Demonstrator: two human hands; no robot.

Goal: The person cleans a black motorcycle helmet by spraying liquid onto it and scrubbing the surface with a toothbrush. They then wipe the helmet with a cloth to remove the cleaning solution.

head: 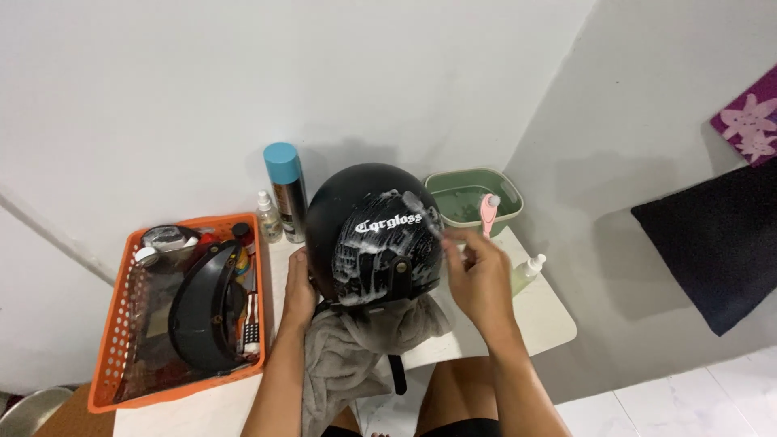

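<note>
The right hand (477, 279) sits just right of the frame's centre, forearm rising from the bottom edge, wrist bent so the fingers curl up and to the left. Its grip is closed on a pink toothbrush (486, 212), whose handle stands nearly upright above the knuckles, the long axis running top to bottom with a slight lean, the white end uppermost. The fingertips touch the right flank of a black helmet (368, 235), which is streaked with white foam.

The left hand (298, 293) comes up from the lower middle of the frame, palm pressed flat against the helmet's left side, fingers wrapped on the shell and holding it steady. The helmet stands at the centre of the frame, dome towards the wall, its rim and strap facing the person; it rests on a grey towel (356, 356) that hangs off the white surface (546, 316).

Behind the helmet at upper right is a green basin (473, 190). A small spray bottle (526, 273) lies right of the hand. At upper left stands a tall can with a blue cap (286, 190), and at the left an orange basket (113, 340) holds a dark visor (202, 307).
</note>
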